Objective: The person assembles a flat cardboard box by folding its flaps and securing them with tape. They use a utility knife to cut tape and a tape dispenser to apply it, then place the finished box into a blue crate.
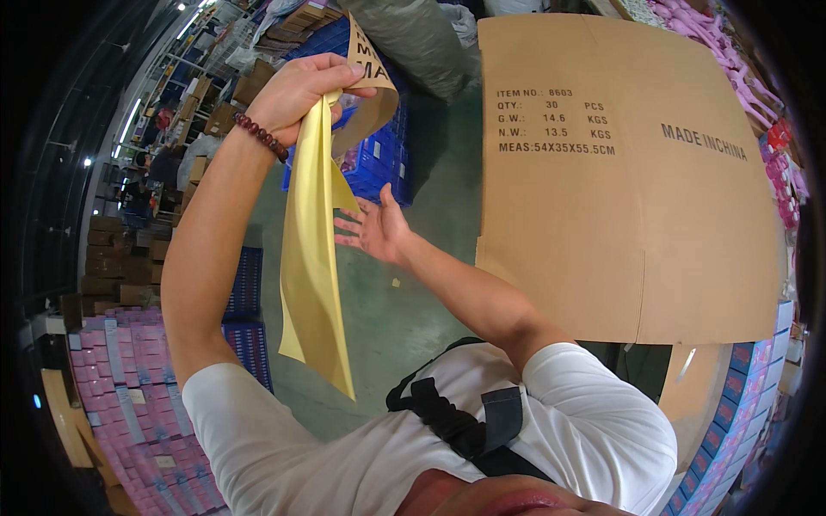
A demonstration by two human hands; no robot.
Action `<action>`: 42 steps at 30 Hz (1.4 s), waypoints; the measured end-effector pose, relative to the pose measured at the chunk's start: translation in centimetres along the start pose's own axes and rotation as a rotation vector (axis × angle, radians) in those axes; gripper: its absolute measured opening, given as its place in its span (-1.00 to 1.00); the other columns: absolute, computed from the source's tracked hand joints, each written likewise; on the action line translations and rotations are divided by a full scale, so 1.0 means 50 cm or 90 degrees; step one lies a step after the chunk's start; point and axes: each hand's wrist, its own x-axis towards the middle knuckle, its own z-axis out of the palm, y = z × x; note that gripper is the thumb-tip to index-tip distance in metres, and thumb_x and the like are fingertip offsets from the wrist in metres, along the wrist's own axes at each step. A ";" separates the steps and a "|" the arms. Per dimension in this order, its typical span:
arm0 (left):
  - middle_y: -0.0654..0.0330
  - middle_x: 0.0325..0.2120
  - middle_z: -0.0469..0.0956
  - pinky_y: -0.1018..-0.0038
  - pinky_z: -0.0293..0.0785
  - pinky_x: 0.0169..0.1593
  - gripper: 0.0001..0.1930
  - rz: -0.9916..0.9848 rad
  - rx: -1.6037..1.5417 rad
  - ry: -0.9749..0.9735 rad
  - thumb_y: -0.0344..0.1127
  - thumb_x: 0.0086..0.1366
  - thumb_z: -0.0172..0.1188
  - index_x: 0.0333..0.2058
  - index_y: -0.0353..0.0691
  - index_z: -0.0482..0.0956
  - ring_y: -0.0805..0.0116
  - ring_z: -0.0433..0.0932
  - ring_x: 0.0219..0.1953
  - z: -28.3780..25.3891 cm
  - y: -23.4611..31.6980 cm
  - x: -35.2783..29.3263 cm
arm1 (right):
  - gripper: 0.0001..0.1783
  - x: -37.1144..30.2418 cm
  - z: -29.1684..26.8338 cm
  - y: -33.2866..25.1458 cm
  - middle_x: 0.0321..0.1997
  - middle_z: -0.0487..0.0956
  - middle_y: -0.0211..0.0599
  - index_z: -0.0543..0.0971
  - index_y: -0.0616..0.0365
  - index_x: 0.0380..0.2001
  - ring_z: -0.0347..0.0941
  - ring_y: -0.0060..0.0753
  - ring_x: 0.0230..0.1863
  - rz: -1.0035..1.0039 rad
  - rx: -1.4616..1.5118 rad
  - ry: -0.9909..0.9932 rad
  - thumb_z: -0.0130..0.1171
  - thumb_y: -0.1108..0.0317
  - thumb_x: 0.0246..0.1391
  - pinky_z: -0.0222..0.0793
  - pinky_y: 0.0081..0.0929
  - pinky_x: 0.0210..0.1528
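Left of the large cardboard, a long yellow strip is hung from the left hand, its bunched top gripped by closed fingers; any join to the curled brown band is hidden. Nearer the cardboard, the right hand is spread open and unfilled; fingertip contact cannot be told. Left of the cardboard, blue crates are partly covered.

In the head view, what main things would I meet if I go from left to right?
Stacked pink boxes → yellow strip held by the left hand → open right hand → large cardboard sheet.
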 end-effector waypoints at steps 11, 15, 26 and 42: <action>0.05 -0.35 0.57 0.73 0.31 -0.65 -0.84 0.066 -0.146 0.000 -0.29 0.24 0.14 -0.32 -0.22 0.39 0.56 0.36 -0.71 -0.024 0.005 -0.005 | -0.02 0.056 0.048 -0.043 0.37 0.05 -0.14 -0.18 0.00 0.34 -0.03 0.04 0.35 -0.074 0.103 -0.106 -0.55 -0.47 0.04 0.00 0.13 0.25; 0.04 -0.35 0.57 0.73 0.29 -0.65 -0.85 0.054 -0.136 0.017 -0.30 0.24 0.14 -0.34 -0.21 0.39 0.57 0.36 -0.71 -0.053 -0.008 -0.012 | -0.17 0.020 0.048 -0.103 -0.01 0.52 -0.21 0.41 0.12 -0.02 0.40 -0.12 0.06 -0.187 0.203 -0.126 -0.44 -0.39 0.11 0.27 -0.06 0.11; 0.07 -0.41 0.59 0.74 0.31 -0.65 -0.87 0.014 -0.046 0.114 -0.29 0.28 0.09 -0.38 -0.20 0.41 0.58 0.40 -0.68 -0.104 -0.094 0.027 | -0.78 -0.105 0.009 -0.312 -0.48 0.51 -0.31 0.49 0.17 -0.35 0.49 -0.43 -0.36 -0.307 -0.062 0.100 0.06 0.22 0.17 0.51 -0.44 -0.31; 0.14 -0.54 0.51 0.44 0.41 -0.53 -0.75 -0.173 -0.174 0.098 -0.35 0.06 0.34 -0.36 -0.41 0.55 0.40 0.42 -0.62 0.018 -0.239 0.330 | -0.80 -0.391 0.335 -0.760 -0.55 0.46 -0.46 0.52 0.18 -0.42 0.39 -0.66 -0.58 -0.357 -1.033 0.489 0.20 0.25 0.04 0.46 -0.65 -0.52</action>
